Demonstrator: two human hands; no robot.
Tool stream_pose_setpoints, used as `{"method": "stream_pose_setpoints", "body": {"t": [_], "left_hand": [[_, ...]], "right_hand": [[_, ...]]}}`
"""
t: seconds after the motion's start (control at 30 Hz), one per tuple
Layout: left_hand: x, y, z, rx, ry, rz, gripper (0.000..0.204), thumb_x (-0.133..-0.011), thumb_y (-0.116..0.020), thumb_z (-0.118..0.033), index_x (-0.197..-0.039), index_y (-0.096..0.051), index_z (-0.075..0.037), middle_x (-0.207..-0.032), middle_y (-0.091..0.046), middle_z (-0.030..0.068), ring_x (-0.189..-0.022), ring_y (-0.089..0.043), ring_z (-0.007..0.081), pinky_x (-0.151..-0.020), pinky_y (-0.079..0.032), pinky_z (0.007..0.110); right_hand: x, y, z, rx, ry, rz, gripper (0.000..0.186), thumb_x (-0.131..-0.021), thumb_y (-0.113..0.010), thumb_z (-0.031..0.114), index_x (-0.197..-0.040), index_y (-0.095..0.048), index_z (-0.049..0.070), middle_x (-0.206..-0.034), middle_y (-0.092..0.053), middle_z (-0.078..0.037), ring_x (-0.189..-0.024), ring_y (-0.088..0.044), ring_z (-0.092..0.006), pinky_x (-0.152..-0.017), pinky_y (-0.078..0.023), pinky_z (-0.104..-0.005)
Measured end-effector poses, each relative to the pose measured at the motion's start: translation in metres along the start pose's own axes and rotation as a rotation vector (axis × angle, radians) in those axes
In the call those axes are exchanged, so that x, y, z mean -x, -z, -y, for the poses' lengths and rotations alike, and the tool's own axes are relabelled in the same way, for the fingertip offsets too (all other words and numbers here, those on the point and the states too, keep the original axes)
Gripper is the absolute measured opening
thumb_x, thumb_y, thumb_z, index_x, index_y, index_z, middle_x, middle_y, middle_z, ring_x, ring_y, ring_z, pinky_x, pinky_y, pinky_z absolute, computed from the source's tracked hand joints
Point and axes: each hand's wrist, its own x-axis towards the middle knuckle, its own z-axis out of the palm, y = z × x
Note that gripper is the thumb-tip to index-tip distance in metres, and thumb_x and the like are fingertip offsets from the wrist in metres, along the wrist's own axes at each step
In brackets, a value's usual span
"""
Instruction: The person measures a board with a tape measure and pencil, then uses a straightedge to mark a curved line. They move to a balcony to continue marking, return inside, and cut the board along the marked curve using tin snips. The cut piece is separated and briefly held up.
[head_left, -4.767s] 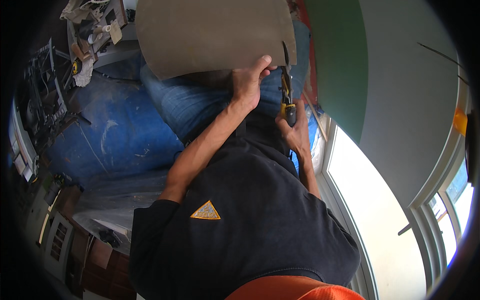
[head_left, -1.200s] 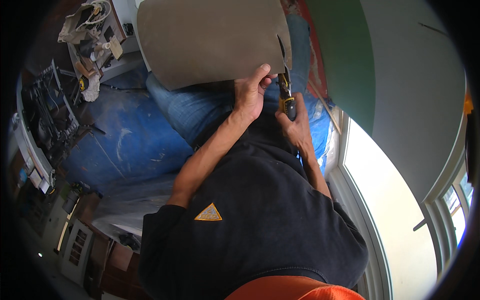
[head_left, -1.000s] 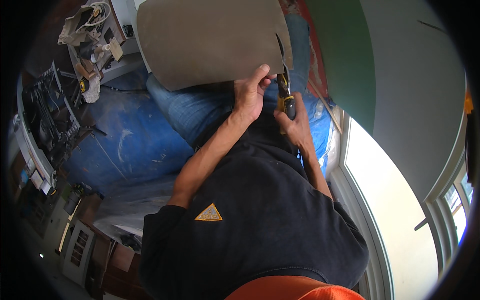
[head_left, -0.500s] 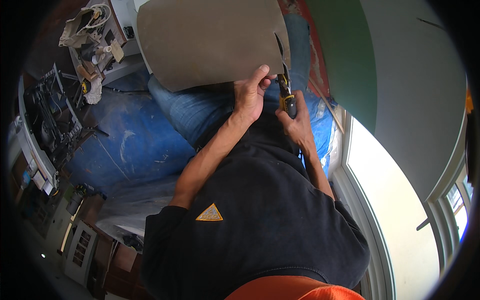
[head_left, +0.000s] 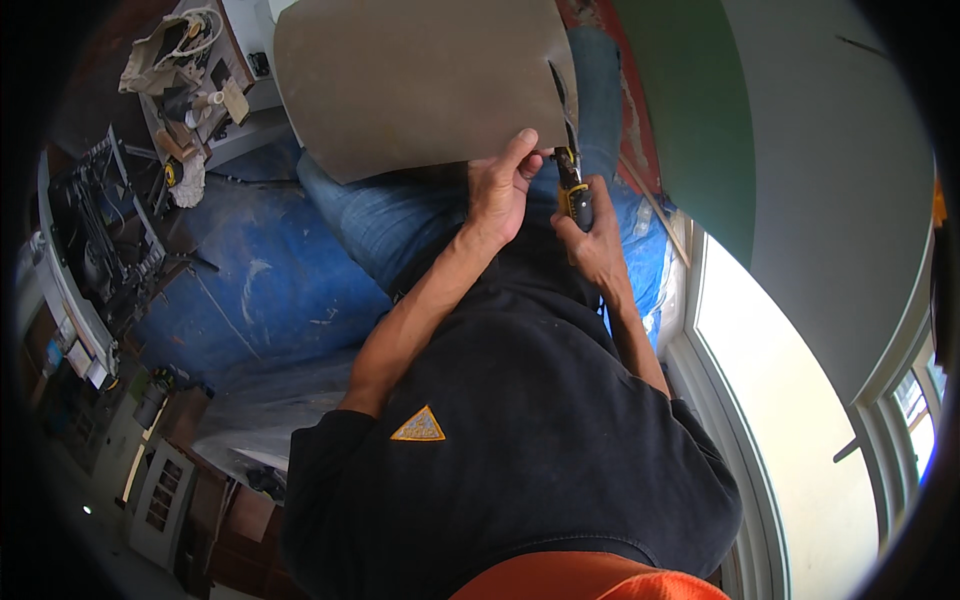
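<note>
A thin, stiff brown-grey sheet lies across my lap, its near edge toward me. My left hand pinches that edge close to its right corner, thumb on top and fingers underneath. In my right hand are tin snips with black and yellow handles, gripped from below. Their dark blades reach up over the sheet, near its right edge, and a narrow strip of the sheet lies to the right of them. Whether the lower blade is under the sheet I cannot tell.
Blue sheeting covers the floor at left. Beyond it stand a black metal frame and a surface cluttered with tools and a cloth bag. A large green and grey panel rises at right, beside a bright window frame.
The snips have tilted slightly in my right hand, and their blades show a little more over the sheet. My left hand and the sheet stay almost still.
</note>
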Motion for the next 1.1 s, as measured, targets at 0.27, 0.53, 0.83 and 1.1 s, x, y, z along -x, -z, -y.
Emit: {"method": "stream_pose_setpoints", "body": {"t": [0.27, 0.53, 0.83, 1.1], "left_hand": [[0.038, 0.023, -0.026, -0.311, 0.032, 0.187, 0.044, -0.092, -0.077, -0.011, -0.131, -0.057, -0.004, -0.127, -0.058, 0.009, -0.11, -0.064, 0.0187, -0.094, -0.055, 0.033], [-0.003, 0.025, -0.052, -1.734, -1.134, 0.23, 0.086, -0.073, -0.089, -0.011, -0.148, -0.047, -0.019, -0.152, -0.041, 0.0079, -0.146, -0.038, 0.0339, -0.122, -0.029, 0.057], [-0.02, 0.015, -0.052, -1.909, -1.076, 0.322, 0.075, -0.073, -0.077, 0.001, -0.144, -0.059, -0.017, -0.15, -0.054, 0.0041, -0.145, -0.045, 0.0279, -0.124, -0.026, 0.058], [-0.015, 0.005, -0.05, -1.91, -1.025, 0.32, 0.074, -0.073, -0.076, 0.002, -0.143, -0.06, -0.016, -0.149, -0.056, 0.0039, -0.145, -0.046, 0.0272, -0.124, -0.027, 0.06]], "right_hand": [[-0.003, 0.005, 0.007, 0.051, 0.081, -0.008, 0.039, -0.081, -0.069, 0.014, -0.114, -0.051, 0.003, -0.086, -0.058, -0.012, -0.078, -0.055, -0.0224, -0.072, -0.049, -0.0376], [0.0, 0.012, 0.018, 0.066, -0.026, 0.07, 0.039, -0.081, -0.068, 0.014, -0.114, -0.051, 0.002, -0.089, -0.06, -0.015, -0.08, -0.059, -0.025, -0.076, -0.05, -0.0378], [0.0, 0.005, 0.013, 0.034, -0.022, 0.092, 0.039, -0.084, -0.064, 0.015, -0.118, -0.051, 0.001, -0.095, -0.064, -0.019, -0.087, -0.063, -0.0309, -0.083, -0.05, -0.04], [0.0, 0.0, 0.008, -0.034, -0.053, 0.093, 0.039, -0.084, -0.063, 0.015, -0.119, -0.051, 0.001, -0.094, -0.064, -0.017, -0.084, -0.062, -0.0295, -0.082, -0.051, -0.0394]]}}
